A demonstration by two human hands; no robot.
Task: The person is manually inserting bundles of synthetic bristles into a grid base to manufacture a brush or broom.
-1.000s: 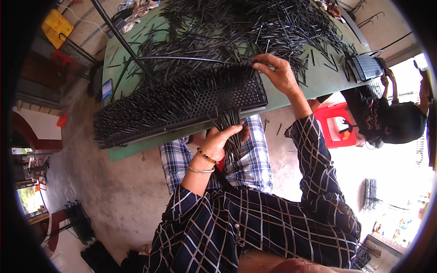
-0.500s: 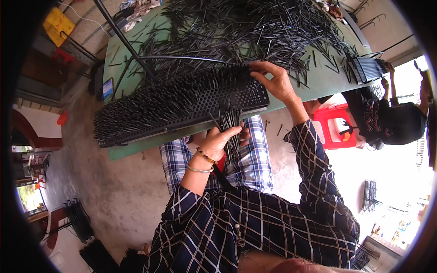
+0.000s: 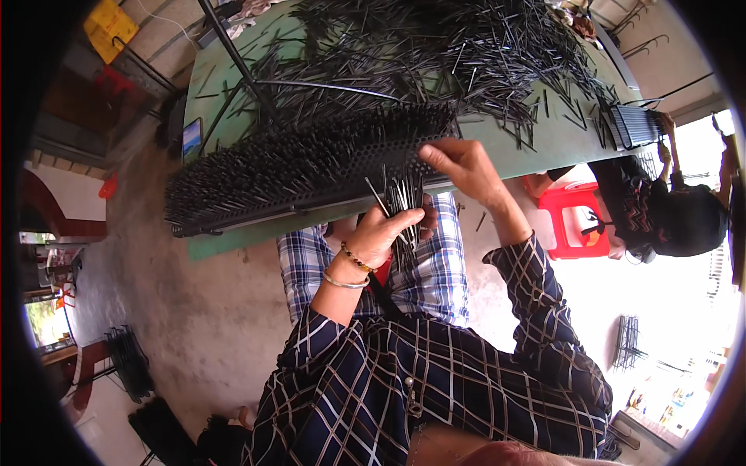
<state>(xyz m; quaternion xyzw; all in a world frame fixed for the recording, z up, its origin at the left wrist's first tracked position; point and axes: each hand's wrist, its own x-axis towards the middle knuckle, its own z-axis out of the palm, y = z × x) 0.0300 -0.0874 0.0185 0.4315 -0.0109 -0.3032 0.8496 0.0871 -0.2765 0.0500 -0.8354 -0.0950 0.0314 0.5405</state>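
A bundle of thin black sticks (image 3: 404, 200) is gripped in my left hand (image 3: 379, 231), just below the near edge of a long black perforated board (image 3: 361, 167). Most of the board's holes bristle with upright black sticks; some bare holes show toward its right end. My right hand (image 3: 465, 167) hovers at that right end, thumb and index finger pinched together. Whatever lies between those fingertips is too small to make out. The fingertips are close to the top of the bundle, a little to its right.
Loose black sticks (image 3: 404, 54) pile over the green table (image 3: 513, 159). A thin black bar (image 3: 241, 66) rises beyond the board, and a phone (image 3: 192, 140) lies left. On the right, another person (image 3: 660, 206) handles a dark rack (image 3: 637, 124) beside a red stool (image 3: 571, 225).
My right hand has come back from the board's far right edge toward me, nearer the bundle, and its fingers are more curled. The left hand keeps its grip and sits slightly higher and farther right.
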